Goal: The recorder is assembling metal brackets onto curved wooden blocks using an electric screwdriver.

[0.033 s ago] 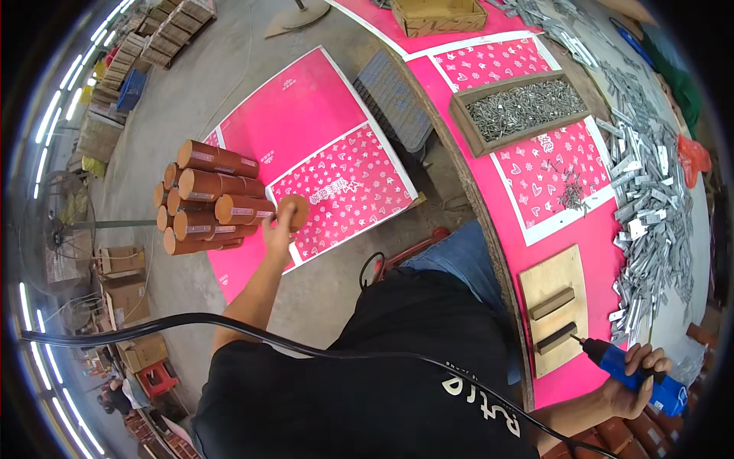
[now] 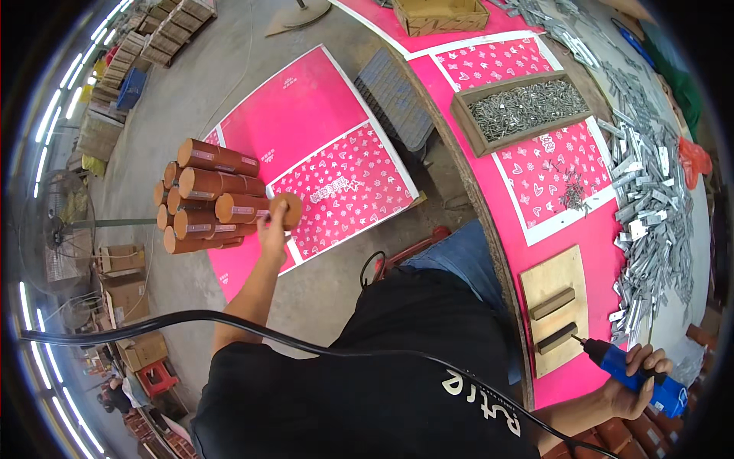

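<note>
My left hand (image 2: 272, 227) reaches down to the floor and grips a brown wooden cylinder (image 2: 287, 208) whose round end faces me. It is right beside a stack of several similar brown cylinders (image 2: 202, 197) lying on a pink patterned sheet (image 2: 336, 176). My right hand (image 2: 634, 382) holds a blue power screwdriver (image 2: 623, 369) at the table's near right. Its tip points at two dark wooden blocks (image 2: 554, 304) lying on a plywood board (image 2: 569, 268).
The pink-covered table (image 2: 466, 76) carries a wooden tray of screws (image 2: 520, 107), a loose heap of screws (image 2: 572, 195) and a long pile of metal brackets (image 2: 650, 199). A black cord (image 2: 229, 325) crosses my body. Fans and cardboard boxes (image 2: 122, 260) stand at the left.
</note>
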`<state>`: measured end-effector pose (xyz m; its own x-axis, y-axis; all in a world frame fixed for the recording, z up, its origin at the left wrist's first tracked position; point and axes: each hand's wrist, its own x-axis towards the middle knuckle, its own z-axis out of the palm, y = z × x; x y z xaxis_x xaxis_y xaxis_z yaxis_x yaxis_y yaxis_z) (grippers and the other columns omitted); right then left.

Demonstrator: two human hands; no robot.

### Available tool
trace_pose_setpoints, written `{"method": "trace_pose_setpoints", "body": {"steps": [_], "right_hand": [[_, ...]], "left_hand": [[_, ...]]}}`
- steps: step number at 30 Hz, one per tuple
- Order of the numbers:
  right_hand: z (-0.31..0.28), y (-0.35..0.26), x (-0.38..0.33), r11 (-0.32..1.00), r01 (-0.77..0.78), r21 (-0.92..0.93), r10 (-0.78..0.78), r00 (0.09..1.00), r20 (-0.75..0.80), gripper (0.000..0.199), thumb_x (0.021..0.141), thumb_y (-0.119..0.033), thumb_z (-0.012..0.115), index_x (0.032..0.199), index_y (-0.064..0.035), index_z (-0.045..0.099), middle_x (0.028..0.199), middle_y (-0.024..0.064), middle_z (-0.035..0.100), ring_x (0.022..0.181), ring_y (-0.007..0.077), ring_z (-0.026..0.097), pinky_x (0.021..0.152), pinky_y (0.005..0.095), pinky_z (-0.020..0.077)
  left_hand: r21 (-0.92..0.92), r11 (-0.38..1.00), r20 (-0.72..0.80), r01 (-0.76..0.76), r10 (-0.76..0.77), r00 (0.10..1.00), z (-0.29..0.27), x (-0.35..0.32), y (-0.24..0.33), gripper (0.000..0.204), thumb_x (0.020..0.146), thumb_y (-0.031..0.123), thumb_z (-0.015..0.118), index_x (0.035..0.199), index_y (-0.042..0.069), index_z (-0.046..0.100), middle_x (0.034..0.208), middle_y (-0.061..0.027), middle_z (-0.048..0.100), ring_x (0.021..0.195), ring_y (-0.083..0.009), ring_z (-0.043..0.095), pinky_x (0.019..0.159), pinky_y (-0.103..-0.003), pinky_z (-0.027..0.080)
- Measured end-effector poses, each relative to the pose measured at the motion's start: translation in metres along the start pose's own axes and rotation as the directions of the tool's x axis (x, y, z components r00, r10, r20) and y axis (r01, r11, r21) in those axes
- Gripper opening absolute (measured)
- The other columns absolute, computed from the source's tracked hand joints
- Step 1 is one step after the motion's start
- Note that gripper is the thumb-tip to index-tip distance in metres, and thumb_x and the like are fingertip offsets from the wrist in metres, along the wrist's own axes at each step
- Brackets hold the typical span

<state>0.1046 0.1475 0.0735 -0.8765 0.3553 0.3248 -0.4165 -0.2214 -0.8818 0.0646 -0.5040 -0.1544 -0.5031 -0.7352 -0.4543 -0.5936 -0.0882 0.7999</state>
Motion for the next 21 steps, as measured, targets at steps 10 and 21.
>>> {"method": "trace_pose_setpoints", "body": {"steps": [10, 21], "right_hand": [[-0.002, 0.001, 0.012, 0.997, -0.015, 0.074, 0.011, 0.998, 0.066, 0.028, 0.076, -0.011, 0.062, 0.097, -0.0035, 0.044, 0.084, 0.0075, 0.042, 0.064, 0.0141, 0.040, 0.068, 0.0306, 0.0326], [-0.013, 0.005, -0.010, 0.994, -0.038, 0.102, 0.025, 0.991, 0.133, 0.028, 0.078, -0.012, 0.062, 0.099, -0.0032, 0.045, 0.089, 0.0087, 0.044, 0.066, 0.0149, 0.043, 0.070, 0.0310, 0.0360]], "left_hand": [[-0.406, 0.901, 0.090, -0.156, 0.209, 0.974, -0.025, -0.041, 0.108, 0.075, 0.079, 0.049, 0.070, 0.137, 0.013, 0.039, 0.129, -0.0153, 0.044, 0.118, -0.0298, 0.046, 0.098, -0.048, 0.040], [0.906, 0.074, 0.095, -0.417, 0.924, 0.371, -0.083, -0.034, 0.096, 0.104, 0.058, 0.025, 0.088, 0.145, 0.023, 0.031, 0.123, -0.0282, 0.033, 0.113, -0.0441, 0.037, 0.097, -0.050, 0.035]]}}
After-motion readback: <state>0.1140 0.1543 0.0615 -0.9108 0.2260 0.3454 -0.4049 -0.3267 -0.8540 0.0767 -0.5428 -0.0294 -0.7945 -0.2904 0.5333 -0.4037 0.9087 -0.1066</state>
